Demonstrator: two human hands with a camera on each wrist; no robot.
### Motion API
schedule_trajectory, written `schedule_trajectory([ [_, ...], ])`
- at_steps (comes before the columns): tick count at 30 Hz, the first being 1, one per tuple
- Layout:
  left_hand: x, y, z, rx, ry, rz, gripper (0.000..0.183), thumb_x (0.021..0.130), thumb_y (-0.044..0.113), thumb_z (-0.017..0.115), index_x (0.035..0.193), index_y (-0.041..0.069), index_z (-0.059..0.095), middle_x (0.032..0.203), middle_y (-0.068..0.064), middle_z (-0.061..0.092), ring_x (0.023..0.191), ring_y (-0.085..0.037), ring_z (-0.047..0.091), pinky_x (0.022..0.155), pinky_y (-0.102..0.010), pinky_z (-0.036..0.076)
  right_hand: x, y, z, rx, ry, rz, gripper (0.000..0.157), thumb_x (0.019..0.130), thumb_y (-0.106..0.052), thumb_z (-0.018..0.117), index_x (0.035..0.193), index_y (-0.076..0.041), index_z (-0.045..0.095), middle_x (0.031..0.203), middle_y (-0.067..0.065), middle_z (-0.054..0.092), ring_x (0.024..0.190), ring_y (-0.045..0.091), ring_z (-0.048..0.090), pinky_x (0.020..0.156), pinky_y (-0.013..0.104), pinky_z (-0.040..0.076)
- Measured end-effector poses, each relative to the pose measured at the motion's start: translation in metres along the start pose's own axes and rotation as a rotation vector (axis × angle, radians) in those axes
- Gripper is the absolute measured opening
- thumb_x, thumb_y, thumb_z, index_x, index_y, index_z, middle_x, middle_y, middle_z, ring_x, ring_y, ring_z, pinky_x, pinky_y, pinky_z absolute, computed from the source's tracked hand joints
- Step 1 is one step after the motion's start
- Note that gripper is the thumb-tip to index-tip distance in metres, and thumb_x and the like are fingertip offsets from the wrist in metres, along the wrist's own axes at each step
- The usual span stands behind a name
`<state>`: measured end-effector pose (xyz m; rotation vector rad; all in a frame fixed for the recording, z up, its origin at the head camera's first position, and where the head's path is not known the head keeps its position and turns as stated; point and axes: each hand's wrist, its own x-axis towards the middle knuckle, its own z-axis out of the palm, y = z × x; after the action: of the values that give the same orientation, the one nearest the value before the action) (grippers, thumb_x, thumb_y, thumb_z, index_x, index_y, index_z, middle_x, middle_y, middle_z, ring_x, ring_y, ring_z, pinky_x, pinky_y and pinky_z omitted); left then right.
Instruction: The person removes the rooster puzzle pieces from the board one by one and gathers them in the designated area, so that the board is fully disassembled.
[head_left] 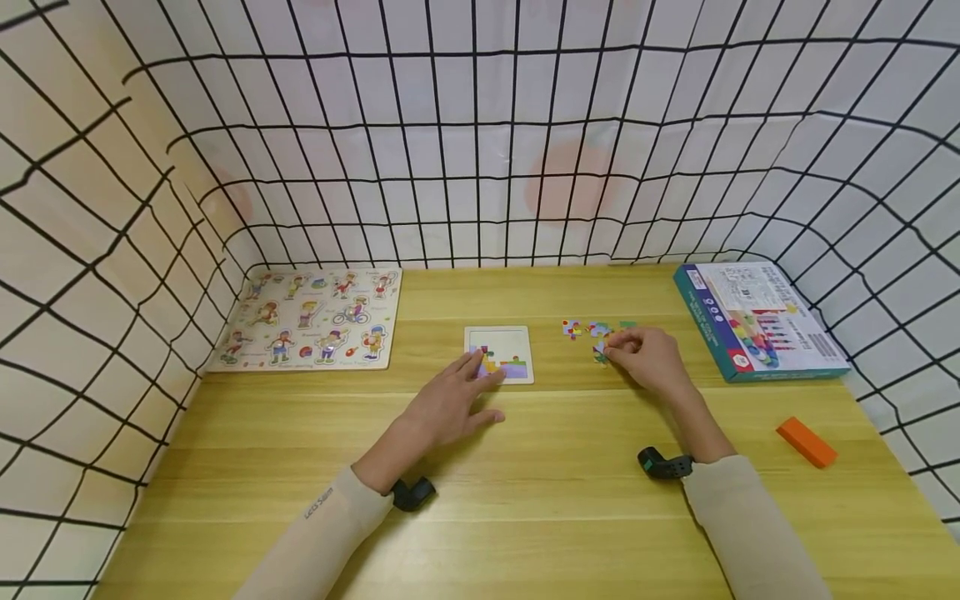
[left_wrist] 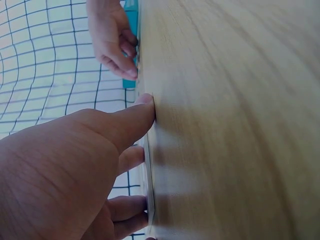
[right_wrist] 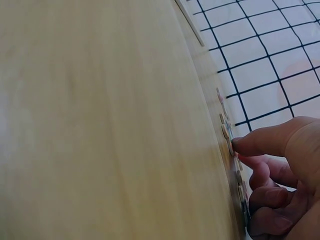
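A small square puzzle board (head_left: 498, 332) lies mid-table, with several coloured pieces (head_left: 514, 367) fitted along its lower part. My left hand (head_left: 450, 402) rests on the board's lower left, fingers extended and thumb spread onto the table. In the left wrist view, the left fingers (left_wrist: 131, 159) touch the board's edge. To the right, my right hand (head_left: 649, 360) is over loose jigsaw pieces (head_left: 573, 328), its thumb and index finger pinching a puzzle piece (head_left: 599, 352). The right wrist view has the right thumb (right_wrist: 250, 142) against that piece's edge; its picture is hidden there.
A wooden peg puzzle (head_left: 315, 321) with children's sports figures lies at the back left. At the back right is a teal-edged box (head_left: 761, 321). An orange block (head_left: 806, 442) sits near the right edge. Black-gridded white cloth (head_left: 465, 150) walls the table's back and sides.
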<state>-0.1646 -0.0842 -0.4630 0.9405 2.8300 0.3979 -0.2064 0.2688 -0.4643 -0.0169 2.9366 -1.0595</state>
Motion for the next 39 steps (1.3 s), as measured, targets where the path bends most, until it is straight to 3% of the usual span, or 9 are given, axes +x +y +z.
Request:
schedule_trajectory([
  [9,0.000,-0.001,0.004,-0.017,0.012,-0.011,0.071,0.099,0.057,0.060,0.160,0.026,0.041,0.170,-0.019,0.025,0.156,-0.038,0.028,0.125,-0.051,0.031,0.001,0.005,-0.002,0.031,0.005,-0.013,0.026,0.100,-0.026,0.067,0.111,-0.004,0.075,0.078,0.004,0.060,0.070,0.019,0.050,0.066,0.032,0.041],
  [19,0.000,-0.004,0.004,-0.043,0.001,-0.024,0.071,0.099,0.057,0.060,0.160,0.026,0.041,0.171,-0.018,0.022,0.157,-0.038,0.026,0.125,-0.052,0.031,-0.001,0.000,0.003,0.099,0.014,-0.017,0.023,0.100,-0.022,0.065,0.113,-0.007,0.074,0.087,0.008,0.062,0.078,0.022,0.051,0.067,0.030,0.044],
  [24,-0.002,-0.002,0.000,-0.056,0.002,-0.026,0.074,0.098,0.057,0.061,0.160,0.023,0.040,0.171,-0.017,0.021,0.157,-0.038,0.025,0.125,-0.052,0.030,0.002,-0.011,0.007,0.129,0.044,-0.050,0.022,0.099,-0.020,0.066,0.113,-0.005,0.074,0.087,0.009,0.066,0.076,0.017,0.054,0.065,0.025,0.046],
  [30,-0.011,-0.002,-0.001,-0.044,0.028,-0.017,0.074,0.098,0.057,0.062,0.160,0.022,0.041,0.169,-0.023,0.024,0.155,-0.040,0.028,0.124,-0.053,0.033,0.005,-0.026,0.017,0.180,0.037,-0.067,0.021,0.101,-0.021,0.067,0.113,-0.005,0.073,0.099,0.012,0.072,0.083,0.019,0.060,0.070,0.022,0.049],
  [39,-0.024,-0.001,-0.003,-0.014,0.013,-0.009,0.072,0.099,0.055,0.062,0.159,0.022,0.042,0.170,-0.020,0.024,0.155,-0.040,0.029,0.124,-0.053,0.033,0.012,-0.061,0.044,0.265,-0.035,-0.161,0.025,0.100,-0.017,0.067,0.119,0.000,0.070,0.109,0.013,0.073,0.100,0.027,0.067,0.090,0.036,0.055],
])
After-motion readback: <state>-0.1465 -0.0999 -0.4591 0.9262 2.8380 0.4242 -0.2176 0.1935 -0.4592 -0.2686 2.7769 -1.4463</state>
